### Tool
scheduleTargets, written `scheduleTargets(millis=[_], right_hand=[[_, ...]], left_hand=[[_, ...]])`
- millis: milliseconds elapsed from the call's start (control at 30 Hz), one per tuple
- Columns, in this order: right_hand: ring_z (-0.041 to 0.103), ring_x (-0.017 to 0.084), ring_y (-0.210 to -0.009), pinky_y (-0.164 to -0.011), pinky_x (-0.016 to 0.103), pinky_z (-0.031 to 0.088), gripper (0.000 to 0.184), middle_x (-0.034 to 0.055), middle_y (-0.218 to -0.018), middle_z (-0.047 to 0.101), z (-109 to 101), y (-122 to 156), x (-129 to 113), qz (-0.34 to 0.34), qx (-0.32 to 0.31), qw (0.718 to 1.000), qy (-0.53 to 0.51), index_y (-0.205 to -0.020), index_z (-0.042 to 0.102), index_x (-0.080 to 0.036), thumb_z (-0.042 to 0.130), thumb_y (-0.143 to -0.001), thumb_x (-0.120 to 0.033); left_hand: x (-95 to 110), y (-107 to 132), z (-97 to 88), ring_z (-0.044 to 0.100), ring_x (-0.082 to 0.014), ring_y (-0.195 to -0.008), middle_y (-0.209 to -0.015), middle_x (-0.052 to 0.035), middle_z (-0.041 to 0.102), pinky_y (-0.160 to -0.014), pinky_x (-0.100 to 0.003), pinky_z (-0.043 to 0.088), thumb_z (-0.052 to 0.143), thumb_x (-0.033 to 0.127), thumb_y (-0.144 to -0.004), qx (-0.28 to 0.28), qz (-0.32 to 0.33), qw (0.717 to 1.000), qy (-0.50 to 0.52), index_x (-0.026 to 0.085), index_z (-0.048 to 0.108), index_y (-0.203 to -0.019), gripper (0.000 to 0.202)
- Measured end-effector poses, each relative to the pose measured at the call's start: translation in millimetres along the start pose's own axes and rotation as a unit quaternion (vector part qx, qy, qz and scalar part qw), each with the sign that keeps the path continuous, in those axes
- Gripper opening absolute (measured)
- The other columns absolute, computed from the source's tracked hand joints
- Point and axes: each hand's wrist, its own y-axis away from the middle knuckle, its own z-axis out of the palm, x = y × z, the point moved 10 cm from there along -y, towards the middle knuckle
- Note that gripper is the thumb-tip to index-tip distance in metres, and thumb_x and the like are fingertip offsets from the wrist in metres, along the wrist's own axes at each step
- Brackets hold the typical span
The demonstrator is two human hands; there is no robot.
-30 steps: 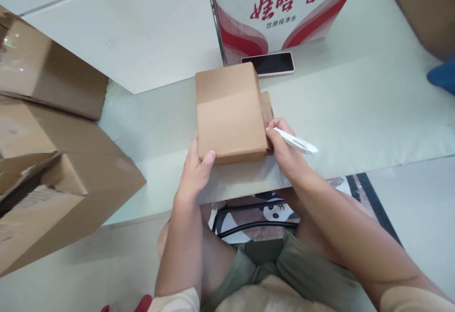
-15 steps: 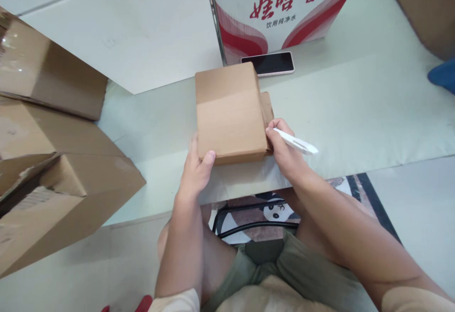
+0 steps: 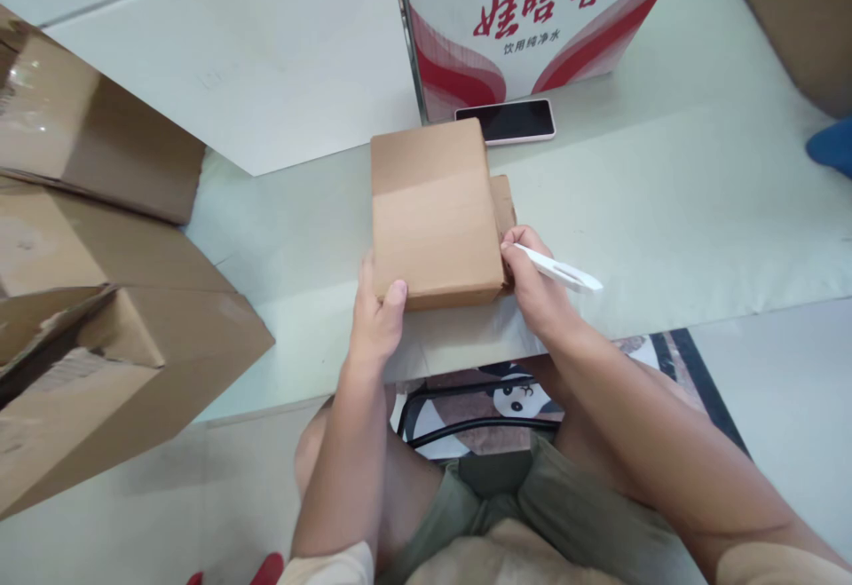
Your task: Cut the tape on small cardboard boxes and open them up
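Observation:
A small brown cardboard box (image 3: 436,212) sits on the pale covered surface in front of me. My left hand (image 3: 379,314) grips its near left corner, thumb along the front edge and fingers against the left side. At the box's right side, my right hand (image 3: 532,270) is closed around a slim white utility knife (image 3: 563,270). The knife's slotted end sticks out to the right, while its other end is hidden by my fingers and the box. An open cardboard flap (image 3: 504,199) stands out from the box's right side, just beyond my right fingers.
Behind the box lies a phone (image 3: 519,121), against a white and red carton (image 3: 525,35). A white panel (image 3: 232,61) stands at the back left. Larger cardboard boxes (image 3: 200,319) are stacked at left. A blue object (image 3: 832,152) shows at the right edge.
The view has shifted very slightly. My hands keep their hold on the box and the knife, with no clear movement between them.

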Motion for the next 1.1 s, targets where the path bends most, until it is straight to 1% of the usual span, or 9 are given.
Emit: scheduleTargets(millis=[233, 400, 500, 633, 800, 900, 1000, 1100], right_hand=[[0.036, 0.015, -0.069, -0.062, 0.031, 0.029, 0.017, -0.0051, -0.071, 0.037, -0.2, 1.4, -1.2, -0.016, -0.006, 1.0, -0.001, -0.084, 0.045, -0.026, 0.053, -0.089, -0.04], [0.037, 0.015, -0.069, -0.062, 0.03, 0.029, 0.017, -0.0051, -0.071, 0.037, 0.1, 1.4, -0.9, -0.008, -0.01, 1.0, -0.005, -0.084, 0.045, -0.026, 0.054, -0.089, -0.04], [0.037, 0.015, -0.069, -0.062, 0.03, 0.029, 0.015, -0.0051, -0.07, 0.037, -0.3, 1.0, -1.8, -0.008, -0.008, 1.0, -0.003, -0.084, 0.046, -0.026, 0.054, -0.089, -0.038], [0.036, 0.015, -0.068, -0.062, 0.03, 0.029, 0.016, -0.0051, -0.071, 0.037, -0.4, 1.0, -1.6, -0.01, -0.007, 1.0, 0.0, -0.084, 0.045, -0.026, 0.054, -0.089, -0.039], [0.035, 0.015, -0.066, -0.06, 0.03, 0.028, 0.017, -0.0053, -0.07, 0.036, 0.2, 1.6, -2.0, -0.014, -0.011, 1.0, -0.002, -0.085, 0.045, -0.027, 0.053, -0.09, -0.039], [0.035, 0.015, -0.066, -0.06, 0.03, 0.028, 0.017, -0.0052, -0.07, 0.036, 0.2, 1.8, -1.7, -0.009, -0.012, 1.0, 0.0, -0.084, 0.044, -0.027, 0.053, -0.09, -0.04], [0.036, 0.015, -0.068, -0.062, 0.03, 0.029, 0.017, -0.0052, -0.07, 0.037, -0.7, 1.8, -2.3, -0.011, -0.008, 1.0, 0.003, -0.084, 0.045, -0.026, 0.053, -0.089, -0.04], [0.037, 0.015, -0.068, -0.063, 0.031, 0.029, 0.018, -0.0055, -0.07, 0.038, -0.6, 1.1, -1.9, -0.009, -0.011, 1.0, 0.008, -0.085, 0.045, -0.026, 0.054, -0.087, -0.041]], left_hand=[[-0.6, 0.3, -0.1, 0.063, -0.0351, -0.136, -0.143, -0.0154, 0.066, -0.121, -0.055, 0.047, 0.056, 0.079, -0.089, -0.004, 0.001, 1.0, -0.013, 0.023, 0.054, -0.147, 0.081], [-0.1, 0.2, 0.6, 0.062, -0.0348, -0.138, -0.146, -0.0154, 0.065, -0.12, -0.053, 0.048, 0.056, 0.076, -0.091, -0.006, 0.014, 1.0, -0.018, 0.024, 0.053, -0.148, 0.077], [-1.3, 0.0, 0.4, 0.063, -0.0348, -0.137, -0.145, -0.0148, 0.066, -0.121, -0.054, 0.047, 0.056, 0.076, -0.091, -0.005, 0.015, 1.0, -0.016, 0.025, 0.053, -0.147, 0.077], [-2.2, -0.3, 0.3, 0.063, -0.0346, -0.135, -0.143, -0.0144, 0.067, -0.121, -0.054, 0.047, 0.057, 0.078, -0.089, -0.005, 0.012, 1.0, -0.012, 0.025, 0.054, -0.146, 0.078], [-2.0, -0.8, -0.3, 0.063, -0.0351, -0.135, -0.143, -0.0158, 0.066, -0.119, -0.054, 0.048, 0.057, 0.081, -0.088, -0.002, 0.008, 1.0, -0.014, 0.023, 0.055, -0.145, 0.081], [-2.8, -0.2, 0.9, 0.064, -0.0346, -0.134, -0.143, -0.0154, 0.067, -0.118, -0.053, 0.048, 0.058, 0.079, -0.088, -0.005, 0.006, 1.0, -0.008, 0.024, 0.054, -0.146, 0.08], [-3.0, 1.0, 0.6, 0.062, -0.0345, -0.136, -0.144, -0.015, 0.066, -0.12, -0.054, 0.046, 0.057, 0.075, -0.091, -0.006, 0.007, 1.0, -0.009, 0.023, 0.054, -0.147, 0.076], [-0.8, 1.9, -2.1, 0.061, -0.0346, -0.138, -0.144, -0.0152, 0.066, -0.122, -0.055, 0.044, 0.057, 0.076, -0.091, -0.01, 0.01, 1.0, -0.016, 0.023, 0.056, -0.147, 0.076]])
